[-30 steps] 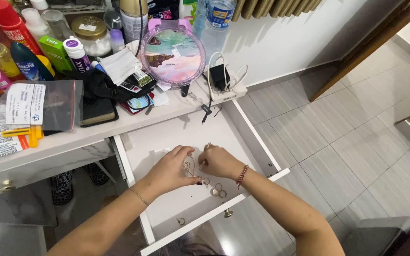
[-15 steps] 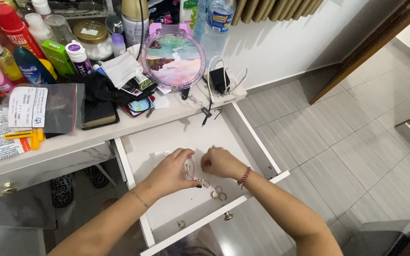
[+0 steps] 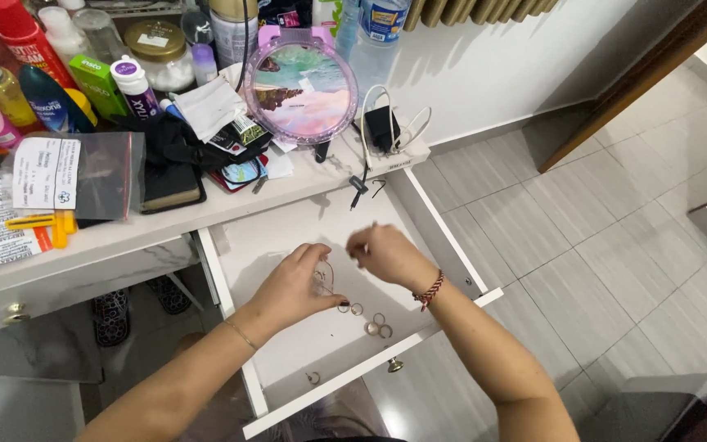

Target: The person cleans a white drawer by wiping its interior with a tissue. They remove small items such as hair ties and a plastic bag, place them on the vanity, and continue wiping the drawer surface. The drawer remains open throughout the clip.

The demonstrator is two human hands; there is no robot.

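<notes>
Fingers [image 3: 318, 263] of the left hand [image 3: 292, 286] were curled and pinched on a thin wire bracelet [image 3: 326, 278], held just above the floor of the open white drawer [image 3: 288, 241]. The right hand [image 3: 384, 254] hovered beside it, fingertips pressed together as if gripping something tiny; what, I could not tell. Small rings [image 3: 378, 326] lay loose nearby, so slow, low handling seemed wise to avoid scattering them. Both forearms reached in from below, wrists slightly bent.

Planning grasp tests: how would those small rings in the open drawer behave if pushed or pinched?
The rings look thin and light, so a push likely slides them along the smooth white drawer floor. Lying flat, they probably won't roll. Their low profile may make pinching fiddly.
</notes>
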